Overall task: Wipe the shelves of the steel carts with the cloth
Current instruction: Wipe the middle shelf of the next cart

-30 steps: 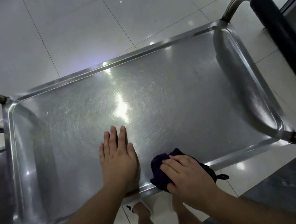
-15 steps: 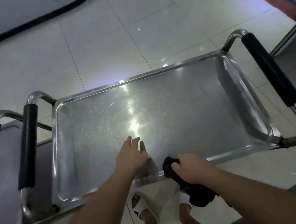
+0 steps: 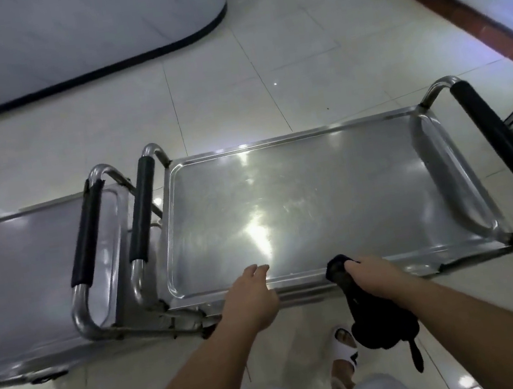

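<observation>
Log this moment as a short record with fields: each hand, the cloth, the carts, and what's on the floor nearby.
left hand: over the near rim of the nearer cart, fingers loosely bent, holding nothing
right hand: at the same rim, gripping the cloth
cloth: dark, bunched, hanging below the rim, off the shelf
nearer cart: steel top shelf bare and shiny, black-padded handle at each end
second cart: to the left, handle beside the nearer cart's
floor: pale tiles; a foot in a white sandal below the cloth
</observation>
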`<action>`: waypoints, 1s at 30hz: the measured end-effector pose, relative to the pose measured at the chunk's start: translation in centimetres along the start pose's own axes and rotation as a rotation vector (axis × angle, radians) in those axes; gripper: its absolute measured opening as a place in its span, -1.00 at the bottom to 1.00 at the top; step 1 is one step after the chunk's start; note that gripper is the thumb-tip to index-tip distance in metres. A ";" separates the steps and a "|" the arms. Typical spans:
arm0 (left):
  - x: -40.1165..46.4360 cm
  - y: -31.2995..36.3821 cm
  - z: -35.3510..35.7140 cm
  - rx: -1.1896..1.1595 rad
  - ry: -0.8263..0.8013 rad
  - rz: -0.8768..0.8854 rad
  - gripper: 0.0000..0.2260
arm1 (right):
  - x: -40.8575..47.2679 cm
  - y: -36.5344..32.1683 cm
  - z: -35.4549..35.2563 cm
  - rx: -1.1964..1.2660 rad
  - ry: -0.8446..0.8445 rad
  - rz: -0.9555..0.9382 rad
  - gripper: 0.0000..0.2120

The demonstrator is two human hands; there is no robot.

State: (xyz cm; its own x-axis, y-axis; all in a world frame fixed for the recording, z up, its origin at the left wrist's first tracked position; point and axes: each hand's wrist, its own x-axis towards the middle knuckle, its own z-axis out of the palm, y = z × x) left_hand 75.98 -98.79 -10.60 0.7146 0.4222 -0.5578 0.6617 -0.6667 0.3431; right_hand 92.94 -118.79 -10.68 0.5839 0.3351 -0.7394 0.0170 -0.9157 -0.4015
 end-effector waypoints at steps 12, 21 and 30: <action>-8.3 -14.2 0.8 -0.014 -0.051 -0.009 -0.42 | -9.6 -5.9 14.0 0.085 0.005 0.034 -0.61; -12.1 -17.6 3.9 -0.069 -0.066 -0.137 -0.43 | -11.3 -4.4 18.8 0.180 -0.077 0.039 -0.62; -13.5 -16.4 9.0 -0.142 -0.035 -0.247 -0.42 | -7.8 -1.2 19.5 0.300 -0.133 0.031 -0.64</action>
State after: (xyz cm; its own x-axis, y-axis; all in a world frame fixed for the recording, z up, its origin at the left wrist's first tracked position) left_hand 53.39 -99.09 -15.49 0.5207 0.5382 -0.6627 0.8419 -0.4525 0.2940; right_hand 72.51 -115.93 -15.00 0.4692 0.3519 -0.8100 -0.2508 -0.8263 -0.5043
